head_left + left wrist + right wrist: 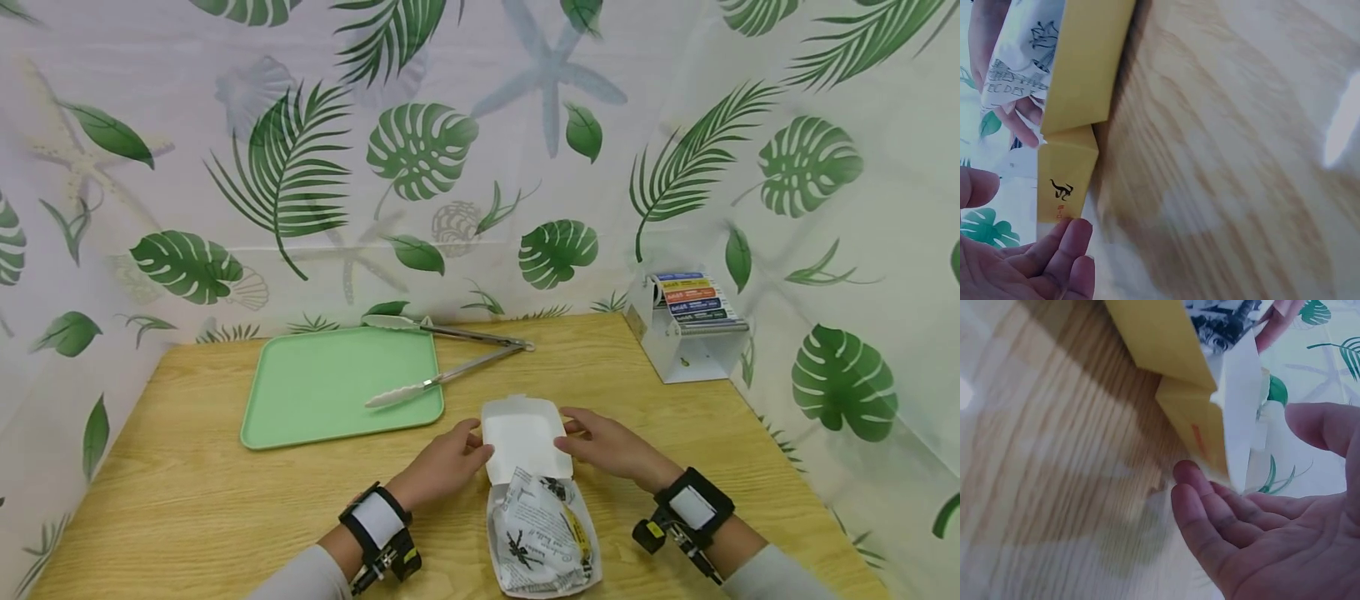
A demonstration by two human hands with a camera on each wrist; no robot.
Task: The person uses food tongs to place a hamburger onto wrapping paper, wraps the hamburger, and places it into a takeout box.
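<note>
A paper clamshell box (523, 433), white inside and yellow outside (1079, 75), lies with its lid folded back on the table. In its lower half sits a bundle in printed paper wrap (538, 533); what the wrap covers is hidden. My left hand (442, 467) is at the lid's left side, its fingertips touching the yellow outer wall and its thumb held apart. On the other side is my right hand (611, 447), fingers loosely bent beside the lid's wall, thumb away from it. The right wrist view does not settle whether those fingertips touch.
A green tray (337, 387) lies at the back left, with spread metal tongs (480, 362) partly across its right edge. A white dispenser with colored label rolls (690, 325) stands at the back right. Leaf-patterned cloth (420, 150) borders the wooden table (210, 517).
</note>
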